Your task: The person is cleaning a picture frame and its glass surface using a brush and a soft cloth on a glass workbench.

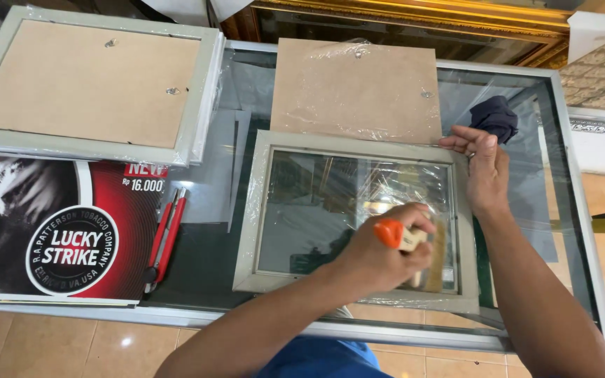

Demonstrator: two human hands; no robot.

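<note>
Head view, looking down on a glass-topped table (pixel 568 210). At centre, a pale grey picture frame (pixel 260 210) lying flat, wrapped in clear plastic, its glass pane showing reflections. Left hand (pixel 379 255) over the frame's near right part, fingers closed around a brush with an orange handle end (pixel 390 233), bristles resting against the pane near the right edge. Right hand (pixel 483 168) at the frame's far right corner, fingers spread flat and pressing on the rim, gripping nothing. Just beyond the frame, touching its far edge, 1 brown backing board (pixel 355 87) under loose plastic film. Far left, 1 more grey frame (pixel 92 84) lying face down, brown back up, overlapping a red and black poster (pixel 57 231) with a tiger's face. Between poster and centre frame, 1 red utility knife (pixel 166 238) lying on the glass. Far right, a dark cloth (pixel 495 117) bunched on the table, near the right hand.
</note>
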